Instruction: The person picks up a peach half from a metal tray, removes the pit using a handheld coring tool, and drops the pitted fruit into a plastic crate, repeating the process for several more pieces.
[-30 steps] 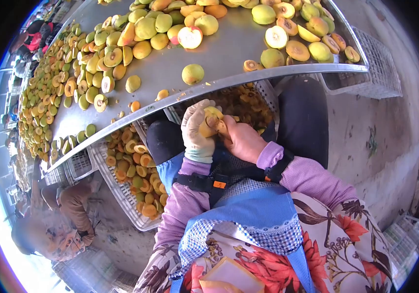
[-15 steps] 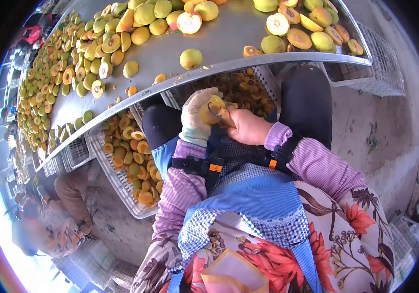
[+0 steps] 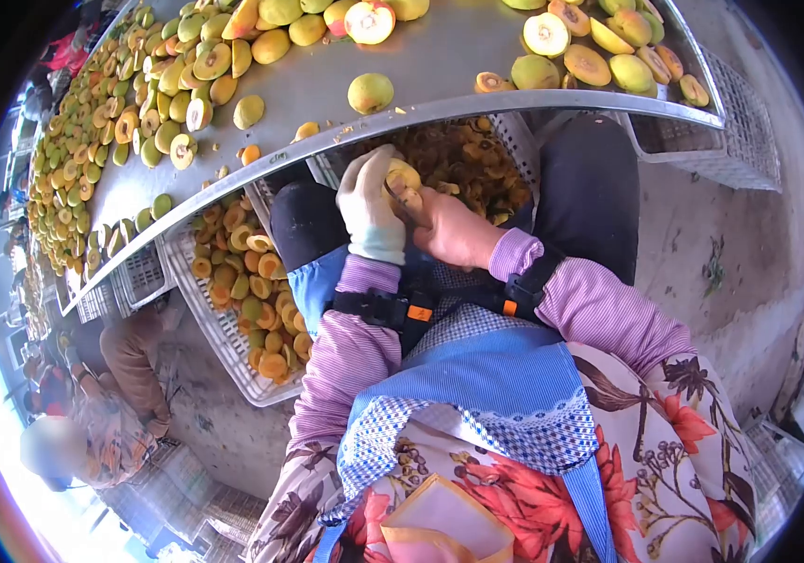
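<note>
My left hand (image 3: 369,208), in a pale glove, is closed around a yellow peach piece (image 3: 403,175) above a crate under the table edge. My bare right hand (image 3: 458,228) is pressed up to the same fruit, fingers wrapped around a small curved-blade tool (image 3: 405,195). Only a dark bit of that tool shows; its handle is hidden in my palm. Below my hands, the crate (image 3: 517,150) holds a brown-orange heap of peach scraps (image 3: 477,164). Peach halves (image 3: 257,296) fill a white crate (image 3: 224,352) to the left.
A metal table (image 3: 318,94) spans the front, its raised rim (image 3: 346,139) just beyond my hands. Whole and cut peaches (image 3: 172,89) are piled on it, with more peaches (image 3: 599,56) at the right. Another crate (image 3: 740,141) stands right. A seated person (image 3: 125,413) is at the left.
Both hands have shifted slightly left and up, still together on the peach piece. My right hand has turned, and less of the tool shows. The view has shifted a little.
</note>
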Demonstrator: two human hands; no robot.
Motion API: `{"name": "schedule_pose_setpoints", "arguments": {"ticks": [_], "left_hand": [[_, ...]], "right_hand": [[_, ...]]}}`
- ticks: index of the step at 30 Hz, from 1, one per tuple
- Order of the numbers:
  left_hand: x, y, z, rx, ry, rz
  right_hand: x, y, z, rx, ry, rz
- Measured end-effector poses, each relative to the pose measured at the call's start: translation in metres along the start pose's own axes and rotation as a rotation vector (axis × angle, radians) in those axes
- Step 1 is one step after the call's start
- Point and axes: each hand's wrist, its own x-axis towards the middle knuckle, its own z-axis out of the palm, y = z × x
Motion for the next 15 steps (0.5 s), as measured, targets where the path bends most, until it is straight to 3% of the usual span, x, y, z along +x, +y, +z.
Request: {"name": "schedule_pose_setpoints", "arguments": {"ticks": [2, 3, 5, 7, 8, 10, 12, 14, 15], "left_hand": [[0.007, 0.006, -0.002, -0.067, -0.098, -0.251], [0.012, 0.004, -0.007, 0.019, -0.166, -0.272], [0.012, 0.005, -0.010, 0.373, -0.393, -0.034], [0.013, 0.011, -0.012, 0.864, -0.640, 0.450], [0.011, 0.011, -0.013, 0.900, -0.654, 0.474], [0.011, 0.009, -0.013, 0.972, -0.681, 0.539], [0.008, 0.006, -0.005, 0.367, -0.433, -0.050], [0.001, 0.015, 0.002, -0.094, -0.249, -0.331], [-0.004, 0.015, 0.003, -0.054, -0.252, -0.284]], "right_hand": [[0.000, 0.009, -0.003, -0.045, -0.021, 0.001], [-0.004, 0.001, -0.010, -0.040, -0.046, 0.035], [-0.013, -0.007, -0.015, 0.012, -0.064, 0.100], [-0.018, -0.017, -0.025, -0.040, -0.147, 0.193], [-0.022, -0.023, -0.028, -0.067, -0.189, 0.243], [-0.018, 0.010, -0.016, -0.181, -0.106, 0.090], [-0.016, 0.028, -0.008, -0.170, -0.037, -0.008], [-0.012, 0.020, -0.011, -0.038, 0.020, -0.057], [-0.013, 0.011, -0.018, 0.006, -0.046, -0.002]]}}
